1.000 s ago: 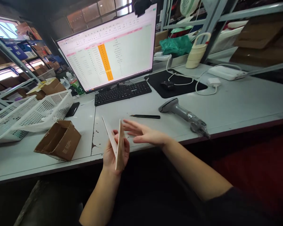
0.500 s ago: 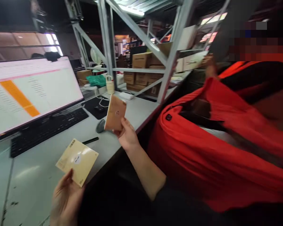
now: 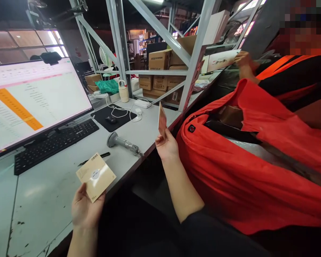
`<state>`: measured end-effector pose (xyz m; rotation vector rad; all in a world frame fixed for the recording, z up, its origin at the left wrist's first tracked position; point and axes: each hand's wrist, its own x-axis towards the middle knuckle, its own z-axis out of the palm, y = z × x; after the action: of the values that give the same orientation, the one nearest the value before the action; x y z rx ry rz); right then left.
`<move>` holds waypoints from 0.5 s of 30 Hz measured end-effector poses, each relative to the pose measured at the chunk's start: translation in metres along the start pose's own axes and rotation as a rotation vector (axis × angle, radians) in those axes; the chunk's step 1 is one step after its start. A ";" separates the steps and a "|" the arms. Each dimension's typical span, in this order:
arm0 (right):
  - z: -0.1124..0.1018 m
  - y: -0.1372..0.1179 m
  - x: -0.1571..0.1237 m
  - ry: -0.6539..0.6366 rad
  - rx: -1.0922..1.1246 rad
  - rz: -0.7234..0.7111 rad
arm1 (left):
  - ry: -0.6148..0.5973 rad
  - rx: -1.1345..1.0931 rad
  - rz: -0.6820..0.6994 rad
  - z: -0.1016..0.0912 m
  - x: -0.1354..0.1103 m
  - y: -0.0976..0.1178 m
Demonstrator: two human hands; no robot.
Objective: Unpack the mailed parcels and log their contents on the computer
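Observation:
My left hand (image 3: 84,210) is closed on a flat pale-yellow square packet (image 3: 96,176) with a barcode at its top corner, held over the near edge of the grey desk (image 3: 42,200). My right hand (image 3: 166,145) pinches a brown flat packet (image 3: 162,121) seen almost edge-on, raised beside the desk's right edge and close to a large red bag (image 3: 243,171). A grey handheld barcode scanner (image 3: 121,141) lies on the desk between my two hands, with a black pen (image 3: 95,158) just left of it.
A monitor (image 3: 32,100) with a spreadsheet and a black keyboard (image 3: 56,144) stand at the left. A mouse pad with mouse (image 3: 111,119) lies behind the scanner. Metal shelving (image 3: 192,67) holds cardboard boxes. Another person's hand (image 3: 243,62) holds a white packet at upper right.
My view swung right from the desk toward the red bag. The two packets, first together in my left hand, are split between my hands; my right hand carried the brown one rightward and turned it edge-on.

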<state>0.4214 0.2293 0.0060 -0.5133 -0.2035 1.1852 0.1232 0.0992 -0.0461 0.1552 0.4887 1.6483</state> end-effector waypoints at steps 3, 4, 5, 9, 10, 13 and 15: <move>0.002 0.002 -0.003 -0.035 0.009 0.104 | 0.101 0.065 0.057 0.014 -0.003 -0.011; 0.001 0.003 -0.003 -0.050 0.001 0.126 | 0.154 0.087 0.091 0.021 -0.004 -0.016; -0.001 0.004 -0.003 -0.064 -0.010 0.145 | 0.185 0.102 0.128 0.028 -0.006 -0.020; -0.007 0.012 0.006 -0.153 -0.067 0.187 | 0.228 0.115 0.277 0.046 -0.006 -0.031; -0.008 0.013 0.007 -0.174 -0.081 0.187 | 0.219 0.119 0.282 0.048 -0.007 -0.032; -0.003 0.010 -0.003 -0.171 -0.102 0.175 | 0.208 0.130 0.237 0.053 -0.018 -0.032; 0.003 0.007 -0.015 -0.110 -0.078 0.193 | 0.253 0.141 0.184 0.051 -0.025 -0.027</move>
<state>0.4088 0.2186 0.0063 -0.5452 -0.3002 1.3993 0.1707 0.0877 -0.0068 0.0984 0.8035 1.8236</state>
